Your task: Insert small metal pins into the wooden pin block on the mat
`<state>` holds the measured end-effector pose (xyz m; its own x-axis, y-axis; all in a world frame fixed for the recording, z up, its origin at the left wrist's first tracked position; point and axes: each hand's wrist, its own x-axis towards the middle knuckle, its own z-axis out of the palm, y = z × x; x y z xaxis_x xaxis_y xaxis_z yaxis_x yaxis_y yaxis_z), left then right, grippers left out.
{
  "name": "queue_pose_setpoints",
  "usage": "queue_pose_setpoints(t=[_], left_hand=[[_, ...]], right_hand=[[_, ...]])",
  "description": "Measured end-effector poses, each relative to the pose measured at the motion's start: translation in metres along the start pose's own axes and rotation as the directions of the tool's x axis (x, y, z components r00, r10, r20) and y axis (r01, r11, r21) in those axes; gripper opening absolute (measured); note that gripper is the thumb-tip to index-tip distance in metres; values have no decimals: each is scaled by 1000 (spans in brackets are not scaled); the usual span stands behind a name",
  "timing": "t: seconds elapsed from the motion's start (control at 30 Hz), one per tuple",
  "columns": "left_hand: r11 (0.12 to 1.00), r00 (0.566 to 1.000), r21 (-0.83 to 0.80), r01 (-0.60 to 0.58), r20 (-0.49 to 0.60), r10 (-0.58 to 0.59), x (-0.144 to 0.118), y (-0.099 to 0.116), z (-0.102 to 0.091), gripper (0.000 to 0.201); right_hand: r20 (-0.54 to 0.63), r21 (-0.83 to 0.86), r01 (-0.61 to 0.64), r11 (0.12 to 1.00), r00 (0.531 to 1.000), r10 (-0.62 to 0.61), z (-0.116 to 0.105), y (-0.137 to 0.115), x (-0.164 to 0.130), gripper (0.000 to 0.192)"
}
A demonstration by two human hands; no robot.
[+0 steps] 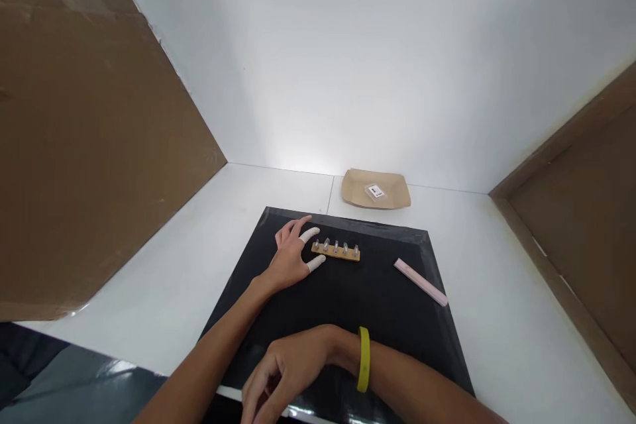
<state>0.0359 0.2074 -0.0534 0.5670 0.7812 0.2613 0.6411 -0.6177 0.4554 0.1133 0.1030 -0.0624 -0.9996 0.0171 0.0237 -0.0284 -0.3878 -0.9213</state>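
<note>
Two bare hands work over a black square mat (348, 305) on the white table (521, 344). The left hand (291, 255), arm stretched forward, lies spread, its white-capped thumb and forefinger bracketing the left end of a small tan wooden strip with a row of clear pegs (336, 250), seemingly to steady it. The right hand (283, 371), yellow band at the wrist, hangs loosely curled and empty at the mat's near edge. A pale pink flat stick (421, 281) lies apart, right.
</note>
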Motion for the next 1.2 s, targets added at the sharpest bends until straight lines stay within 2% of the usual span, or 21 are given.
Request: queue_pose_setpoints(t=[0.13,0.3,0.53,0.8,1.03,1.2], left_hand=[[1000,1000,-11,-10,-4,10,0,0,0,44],[999,1000,-42,2,-16,-2,1,1,0,33],[992,997,-108,64,-23,-67,5,1,-2,11],[992,998,-114,59,1,-59,6,-5,1,7],[991,999,-127,39,13,-37,8,-4,-1,11],[990,999,-135,29,21,-26,7,-7,0,10]], right_hand=[[-67,70,3,998,998,1,-4,-3,-16,47],[-48,92,29,995,999,-25,-5,-2,-17,42],[-53,40,99,994,994,-97,-2,1,-17,39],[-140,-33,134,990,981,-138,4,-9,-24,41],[-254,-96,157,983,951,-176,10,-10,-29,39],[-246,-99,175,980,949,-195,10,-14,-32,37]])
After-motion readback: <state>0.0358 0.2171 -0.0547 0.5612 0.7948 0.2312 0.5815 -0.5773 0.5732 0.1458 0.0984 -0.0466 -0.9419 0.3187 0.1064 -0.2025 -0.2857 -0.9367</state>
